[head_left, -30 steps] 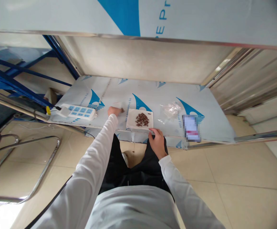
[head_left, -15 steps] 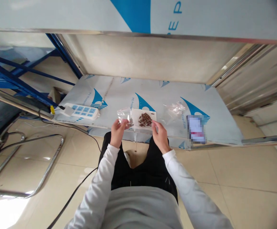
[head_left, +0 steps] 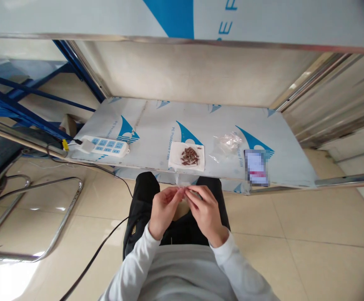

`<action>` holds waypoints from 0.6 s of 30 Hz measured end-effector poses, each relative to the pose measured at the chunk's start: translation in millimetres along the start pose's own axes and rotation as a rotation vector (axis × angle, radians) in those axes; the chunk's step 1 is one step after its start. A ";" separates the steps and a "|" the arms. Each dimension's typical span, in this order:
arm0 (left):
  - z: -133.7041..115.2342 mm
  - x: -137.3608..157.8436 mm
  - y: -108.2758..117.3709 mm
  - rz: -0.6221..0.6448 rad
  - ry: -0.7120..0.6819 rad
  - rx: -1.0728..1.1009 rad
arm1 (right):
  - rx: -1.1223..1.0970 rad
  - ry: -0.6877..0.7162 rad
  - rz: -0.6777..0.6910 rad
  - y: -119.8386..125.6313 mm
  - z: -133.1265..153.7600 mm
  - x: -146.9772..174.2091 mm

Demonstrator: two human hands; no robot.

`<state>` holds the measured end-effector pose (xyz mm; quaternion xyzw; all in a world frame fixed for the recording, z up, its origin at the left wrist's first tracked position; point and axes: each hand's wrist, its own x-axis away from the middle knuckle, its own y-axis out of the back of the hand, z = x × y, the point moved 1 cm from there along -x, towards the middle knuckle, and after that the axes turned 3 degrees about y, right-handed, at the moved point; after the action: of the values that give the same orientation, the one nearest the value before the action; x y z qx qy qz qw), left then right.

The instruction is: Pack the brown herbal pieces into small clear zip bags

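My left hand (head_left: pixel 165 210) and my right hand (head_left: pixel 205 212) meet above my lap, just off the shelf's front edge, fingertips pinched together. Between them is a clear plastic bag (head_left: pixel 182 181), its top edge in both hands; it is see-through and its contents are hard to make out. Beyond them a heap of small brown, rod-like pieces (head_left: pixel 190 156) lies on a white sheet or shallow tray (head_left: pixel 174 155), one piece apart at the upper right corner.
Crumpled clear plastic bags (head_left: pixel 231 143) lie right of the tray. A phone (head_left: pixel 256 168), blurred out, sits farther right by the edge. On the left is a white power strip (head_left: pixel 109 146) with a plug and cable. Another film-covered shelf (head_left: pixel 106 19) crosses above.
Both hands have come back from the shelf toward my body and closed together. The bag has come along, away from beside the tray. My right hand has left the brown pieces.
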<state>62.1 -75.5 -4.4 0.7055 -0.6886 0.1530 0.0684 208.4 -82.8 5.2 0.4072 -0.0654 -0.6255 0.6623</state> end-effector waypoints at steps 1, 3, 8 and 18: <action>4.2 2.6 0.6 -0.008 0.044 0.024 | 0.021 0.015 0.032 -0.7 1.2 6.2; 12.6 6.1 3.0 -0.032 0.135 0.059 | 0.011 0.018 0.080 -0.8 4.1 15.0; 21.5 11.3 3.7 -0.011 0.224 0.094 | -0.203 -0.146 0.068 2.9 12.6 21.1; 24.3 12.5 -3.5 0.044 0.341 0.420 | -0.363 -0.375 -0.033 -8.5 20.2 11.3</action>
<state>68.7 -94.7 -23.1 0.6534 -0.6354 0.4103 0.0322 192.2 -101.0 8.4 0.1595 -0.0671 -0.7024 0.6904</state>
